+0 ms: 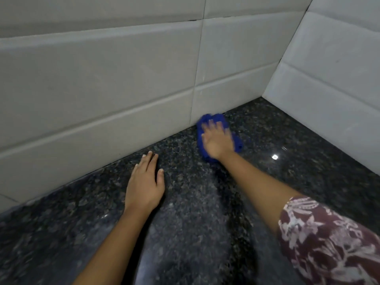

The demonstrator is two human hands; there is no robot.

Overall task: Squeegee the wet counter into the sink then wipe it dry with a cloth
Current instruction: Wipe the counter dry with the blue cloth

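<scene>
A dark speckled granite counter [205,202] fills the lower part of the head view. My right hand [218,141] presses down on a crumpled blue cloth [238,144] close to the back wall; hand and cloth are motion-blurred. My left hand [145,182] rests flat on the counter with fingers together, palm down, holding nothing, left of the cloth. Neither a sink nor a squeegee is in view.
A white tiled wall [102,79] runs along the back of the counter, and a second tiled wall [333,79] meets it at the right, forming a corner. A light reflection [275,157] glints on the granite right of the cloth.
</scene>
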